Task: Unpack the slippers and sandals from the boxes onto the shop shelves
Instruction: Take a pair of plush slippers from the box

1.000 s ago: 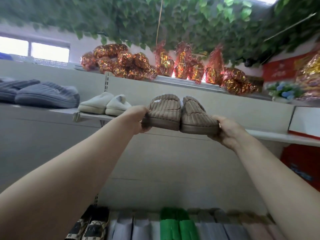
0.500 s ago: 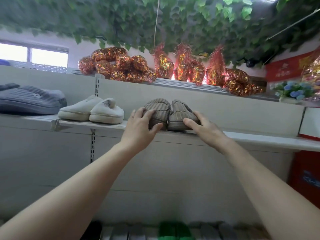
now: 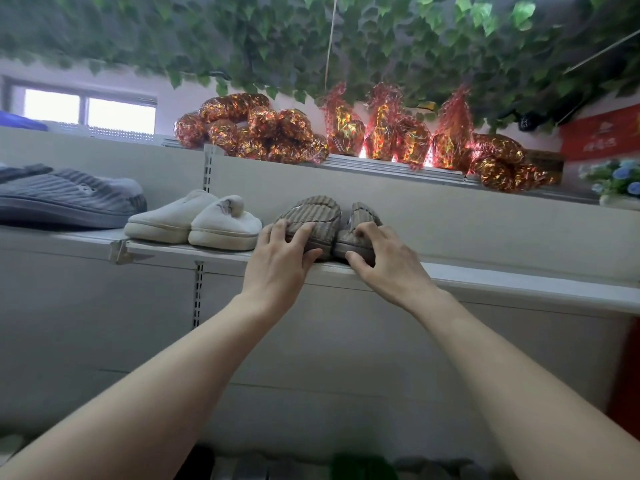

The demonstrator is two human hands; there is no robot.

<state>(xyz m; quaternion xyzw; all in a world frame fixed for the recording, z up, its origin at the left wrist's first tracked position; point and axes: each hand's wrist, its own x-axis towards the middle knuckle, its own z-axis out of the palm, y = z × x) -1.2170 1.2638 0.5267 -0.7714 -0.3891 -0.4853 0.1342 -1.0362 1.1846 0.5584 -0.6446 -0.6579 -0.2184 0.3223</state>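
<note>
A pair of brown ribbed slippers stands side by side on the white shelf [image 3: 519,282], toes toward me. My left hand [image 3: 280,265] holds the toe of the left brown slipper [image 3: 311,213], fingers laid over its top and thumb against the front of its sole. My right hand [image 3: 388,261] grips the toe of the right brown slipper [image 3: 363,216], fingers curled on top and thumb at the sole's front edge. Both slippers sit at the shelf's front lip.
A white slipper pair [image 3: 194,223] stands just left of the brown pair, and a grey ribbed pair [image 3: 69,199] farther left. Foil-wrapped packages [image 3: 259,133] line the top ledge, with blue flowers [image 3: 620,178] at the right. Blurred footwear [image 3: 363,469] fills the row below.
The brown pair went from held in the air in front of the shelf to standing on it. My hands stayed on the toes, and the right fingers have curled more.
</note>
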